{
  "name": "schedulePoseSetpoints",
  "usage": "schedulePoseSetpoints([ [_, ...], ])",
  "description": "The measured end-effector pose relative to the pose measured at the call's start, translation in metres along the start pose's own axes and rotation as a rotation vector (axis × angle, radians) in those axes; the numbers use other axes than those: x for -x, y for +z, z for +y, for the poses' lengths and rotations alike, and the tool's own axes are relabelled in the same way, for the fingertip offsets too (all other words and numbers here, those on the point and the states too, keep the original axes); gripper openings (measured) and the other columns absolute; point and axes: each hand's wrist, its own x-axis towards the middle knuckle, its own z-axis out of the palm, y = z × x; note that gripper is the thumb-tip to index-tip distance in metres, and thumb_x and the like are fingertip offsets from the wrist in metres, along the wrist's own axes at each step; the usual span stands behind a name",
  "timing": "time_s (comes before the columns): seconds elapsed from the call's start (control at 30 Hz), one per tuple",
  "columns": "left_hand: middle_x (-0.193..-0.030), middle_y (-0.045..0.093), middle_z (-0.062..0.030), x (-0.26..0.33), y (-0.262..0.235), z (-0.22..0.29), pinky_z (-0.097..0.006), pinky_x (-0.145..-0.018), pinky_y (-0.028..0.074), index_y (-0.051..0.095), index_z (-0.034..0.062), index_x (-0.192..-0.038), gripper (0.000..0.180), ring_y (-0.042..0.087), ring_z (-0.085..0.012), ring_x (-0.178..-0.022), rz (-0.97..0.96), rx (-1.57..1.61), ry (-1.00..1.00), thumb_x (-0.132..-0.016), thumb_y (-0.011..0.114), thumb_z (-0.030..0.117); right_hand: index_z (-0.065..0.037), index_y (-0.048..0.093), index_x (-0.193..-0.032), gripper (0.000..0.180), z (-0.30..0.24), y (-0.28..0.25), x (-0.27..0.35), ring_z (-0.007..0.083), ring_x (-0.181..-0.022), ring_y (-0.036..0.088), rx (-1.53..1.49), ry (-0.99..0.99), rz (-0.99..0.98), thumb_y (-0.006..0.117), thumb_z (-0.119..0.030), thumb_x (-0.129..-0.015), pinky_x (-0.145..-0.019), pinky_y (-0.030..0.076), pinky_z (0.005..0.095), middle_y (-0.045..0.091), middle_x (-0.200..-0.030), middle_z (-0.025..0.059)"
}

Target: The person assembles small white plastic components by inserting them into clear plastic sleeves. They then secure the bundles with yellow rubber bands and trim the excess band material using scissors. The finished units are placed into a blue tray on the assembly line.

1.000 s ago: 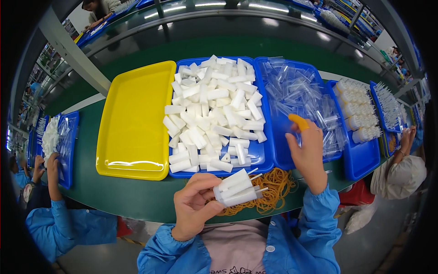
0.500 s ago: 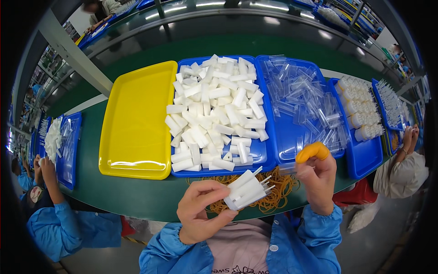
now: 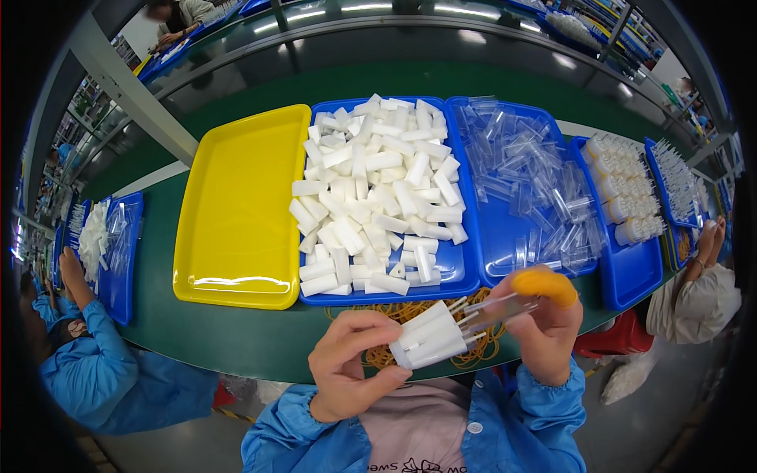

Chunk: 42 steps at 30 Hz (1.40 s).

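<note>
Between the fingers and thumb of my left hand is a bundle of white foam pieces, tilted up to the right. Several thin rods stick out of its right end, and part of it looks wrapped in transparent plastic. My right hand wears an orange finger cot and pinches a flat transparent plastic sleeve. The sleeve's left end is at the rod ends; whether it goes over a rod I cannot tell. Beneath the bundle lie tan rubber bands on the green table.
Beyond my hands stand a yellow tray, a blue tray heaped with foam pieces, and another blue tray of transparent sleeves. At right, a blue tray holds finished-looking bundles. Co-workers sit on both sides.
My right hand has moved slightly down, bringing the transparent sleeve leftward to the bundle's rod ends. My left hand has barely moved. The co-worker at left has shifted.
</note>
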Motion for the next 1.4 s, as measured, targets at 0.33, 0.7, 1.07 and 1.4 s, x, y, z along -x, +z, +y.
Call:
schedulePoseSetpoints([
  [0.33,-0.115,0.048,-0.0181,0.001,0.002,-0.003,-0.035,-0.093,0.049,0.056,-0.0085,-0.113,0.043,0.054,-0.0235,-0.105,-0.064,0.337,-0.153,-0.073,0.071,-0.003,0.005,0.057,-0.11,0.032,-0.009,-0.009,0.004,0.0222,-0.088,0.063,0.221,-0.192,-0.07,0.06,0.002,-0.078,-0.079,0.05,0.0331,0.064,-0.098,0.0178],
  [0.7,-0.113,0.049,-0.0163,0.0,0.007,0.007,-0.029,-0.085,0.048,0.059,-0.0049,-0.114,0.044,0.055,-0.0208,-0.099,-0.087,0.019,-0.047,-0.072,0.072,0.0,0.004,0.048,-0.115,0.037,-0.005,-0.005,0.009,0.0264,-0.097,0.063,0.022,0.017,-0.049,0.058,0.006,-0.079,-0.087,0.05,0.0366,0.062,-0.104,0.0226],
  [1.07,-0.106,0.043,-0.0118,-0.013,0.007,0.021,-0.029,-0.077,0.046,0.065,-0.0013,-0.108,0.036,0.052,-0.0207,-0.092,-0.293,-0.301,0.045,-0.072,0.069,0.006,0.003,0.053,-0.11,0.028,-0.006,-0.002,0.007,0.0267,-0.095,0.063,0.04,-0.085,-0.076,0.059,0.005,-0.082,-0.086,0.05,0.0382,0.062,-0.103,0.0216],
  [1.4,-0.102,0.041,-0.0105,-0.017,0.006,0.018,-0.03,-0.078,0.046,0.068,0.0026,-0.104,0.034,0.052,-0.0214,-0.092,-0.351,-0.248,0.043,-0.07,0.067,0.002,0.003,0.056,-0.104,0.025,-0.013,-0.004,0.01,0.0258,-0.09,0.065,0.122,-0.122,-0.119,0.059,0.008,-0.08,-0.078,0.052,0.0339,0.063,-0.101,0.0217],
])
